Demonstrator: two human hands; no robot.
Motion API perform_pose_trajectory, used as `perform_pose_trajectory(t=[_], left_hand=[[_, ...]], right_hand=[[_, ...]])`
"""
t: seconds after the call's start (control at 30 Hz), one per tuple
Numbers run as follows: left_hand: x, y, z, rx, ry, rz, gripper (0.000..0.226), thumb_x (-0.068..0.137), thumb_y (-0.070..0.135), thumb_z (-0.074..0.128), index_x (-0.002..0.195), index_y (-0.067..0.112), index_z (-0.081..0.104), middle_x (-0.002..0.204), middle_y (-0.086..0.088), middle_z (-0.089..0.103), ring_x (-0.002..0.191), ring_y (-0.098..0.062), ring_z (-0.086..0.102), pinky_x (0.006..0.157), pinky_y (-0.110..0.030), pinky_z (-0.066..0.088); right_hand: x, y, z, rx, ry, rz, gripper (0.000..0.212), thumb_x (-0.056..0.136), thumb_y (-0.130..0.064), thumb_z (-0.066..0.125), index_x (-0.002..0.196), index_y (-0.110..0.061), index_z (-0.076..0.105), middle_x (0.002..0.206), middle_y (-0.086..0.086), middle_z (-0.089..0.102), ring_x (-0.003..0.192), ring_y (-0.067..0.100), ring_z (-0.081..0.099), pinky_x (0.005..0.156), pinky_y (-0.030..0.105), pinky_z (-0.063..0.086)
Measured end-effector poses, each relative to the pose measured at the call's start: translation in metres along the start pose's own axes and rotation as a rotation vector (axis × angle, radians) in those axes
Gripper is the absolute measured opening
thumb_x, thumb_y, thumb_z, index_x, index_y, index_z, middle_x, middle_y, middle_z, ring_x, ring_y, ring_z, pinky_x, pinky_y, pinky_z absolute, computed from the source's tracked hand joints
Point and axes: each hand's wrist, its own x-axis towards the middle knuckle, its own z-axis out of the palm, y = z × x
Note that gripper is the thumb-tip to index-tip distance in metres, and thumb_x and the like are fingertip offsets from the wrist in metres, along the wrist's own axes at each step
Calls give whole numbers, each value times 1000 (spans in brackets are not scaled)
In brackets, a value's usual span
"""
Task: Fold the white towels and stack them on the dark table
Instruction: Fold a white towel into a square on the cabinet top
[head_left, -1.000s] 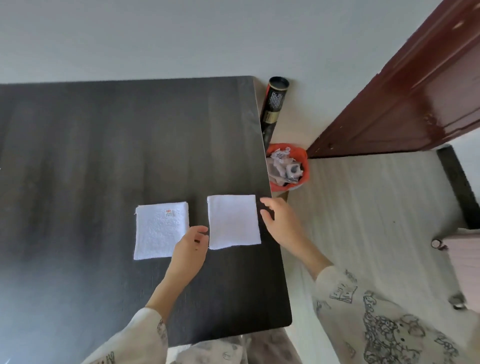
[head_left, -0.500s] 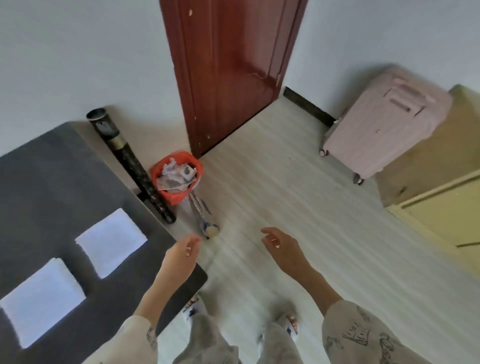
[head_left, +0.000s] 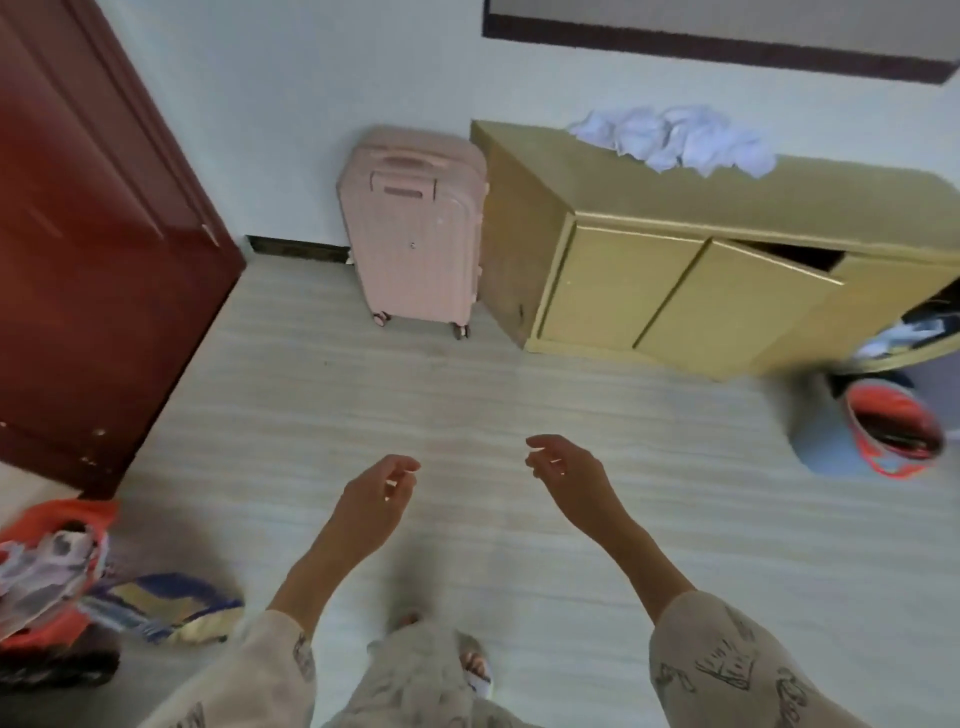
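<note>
A heap of crumpled white towels (head_left: 675, 137) lies on top of a low yellow cabinet (head_left: 649, 291) against the far wall, to the upper right. My left hand (head_left: 376, 501) and my right hand (head_left: 569, 470) hang over the pale floor in the middle of the view, both empty with fingers loosely curled and apart. They are well short of the cabinet. The dark table and the folded towels on it are out of view.
A pink suitcase (head_left: 415, 228) stands left of the cabinet. A dark red door (head_left: 88, 249) fills the left side. An orange waste bin (head_left: 49, 566) sits at lower left, with a mop head (head_left: 161, 605) beside it. An orange-rimmed basin (head_left: 893, 426) sits at right.
The view has swung right, away from the dark table with its two folded towels, to face the cabinet and the towel heap. Both hands left the towels and stay empty.
</note>
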Motion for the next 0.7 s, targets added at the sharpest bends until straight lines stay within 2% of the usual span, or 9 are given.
perform_pose_trajectory(t=[0.13,0.27,0.4,0.57,0.7], left_hand=[[75,59,48,73,-110,91,14,93,14,50,101,20,60,92,5,63,80,-11,61,67,-7,40],[158,111,87,95,-158,154,16,93,13,50,104,15,61,97,3,64,84,-14,61,73,-16,41],[250,162,116,81,-193,160,17,94,13,49,106,15,61,95,2,63,83,-14,60,72,-18,40],[372,240,141,36,-206,171,13,93,14,50,98,23,58,97,-1,66,85,-15,62,71,-18,43],[447,298,161,76,-254,206,16,94,16,50,105,17,61,98,-2,64,85,-15,62,75,-21,44]], right_hand=[[41,33,-64,61,101,102,23,93,-18,52,114,-17,62,100,6,69,90,17,65,86,31,51],[106,58,-121,75,150,154,24,93,-18,52,114,-18,62,100,5,69,90,17,65,85,29,50],[188,68,-179,77,164,169,24,93,-19,52,115,-18,61,101,5,68,92,17,64,85,29,50],[290,67,-263,73,177,192,23,93,-18,52,113,-17,62,103,6,67,92,17,64,86,30,49],[361,64,-326,63,206,187,23,93,-18,52,113,-16,62,102,5,67,92,17,63,87,30,48]])
